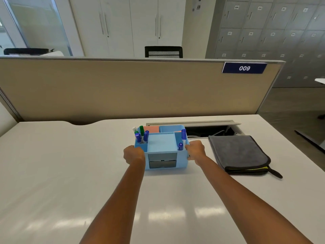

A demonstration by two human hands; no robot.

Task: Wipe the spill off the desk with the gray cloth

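A folded gray cloth (pixel 237 152) with black trim lies flat on the white desk (pixel 61 173), right of centre. A light blue desk organizer (pixel 161 147) holding several markers stands in the middle. My left hand (pixel 133 154) grips its left side and my right hand (pixel 195 149) grips its right side. The right hand sits just left of the cloth, apart from it. I cannot make out any spill on the desk surface.
An open cable tray (pixel 207 132) is recessed in the desk behind the organizer and cloth. A beige partition (pixel 123 88) with a "009" label (pixel 244 68) closes the far edge. The desk's right edge drops to the floor beyond the cloth.
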